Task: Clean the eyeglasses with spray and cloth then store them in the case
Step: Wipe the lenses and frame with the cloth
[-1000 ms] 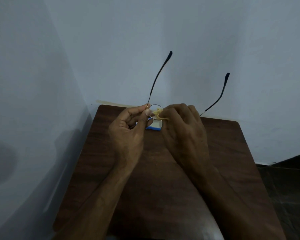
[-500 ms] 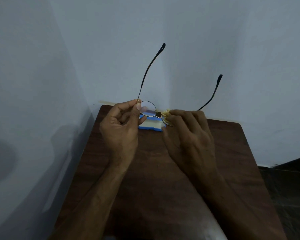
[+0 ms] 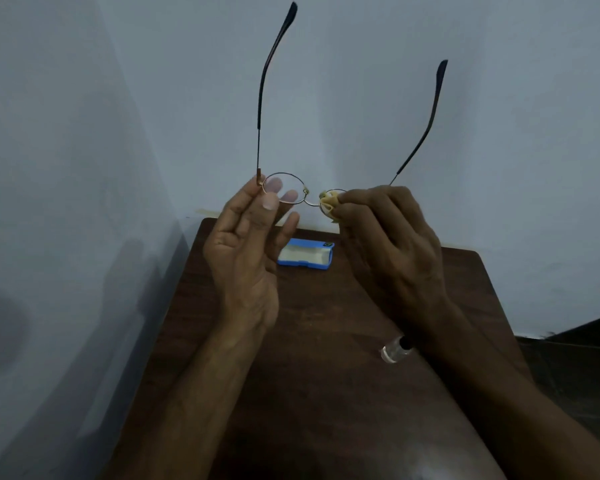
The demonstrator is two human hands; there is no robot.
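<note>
Eyeglasses (image 3: 284,188) are held in the air above the far part of the table (image 3: 326,341), lenses toward the person and both temples open, rising up and away in front of the wall (image 3: 361,98). The left hand (image 3: 246,258) pinches the frame at its left hinge between thumb and forefinger. Its other fingers are spread apart and straight, and their tips show through the left lens. The right hand (image 3: 392,244) has its fingers curled and bunched together on a yellow cloth (image 3: 328,202), which is pressed over the right lens just beside the bridge.

Below the eyeglasses and well apart from them, the blue case (image 3: 305,259) lies open on the table near its far edge, pale lining up. A small clear spray bottle (image 3: 395,351) lies on its side on the table, just beside the right forearm. The table's far edge meets the wall and its left edge runs close along the left wall. Its right edge is free, with dark floor (image 3: 575,358) beyond. Bare tabletop lies between the two forearms.
</note>
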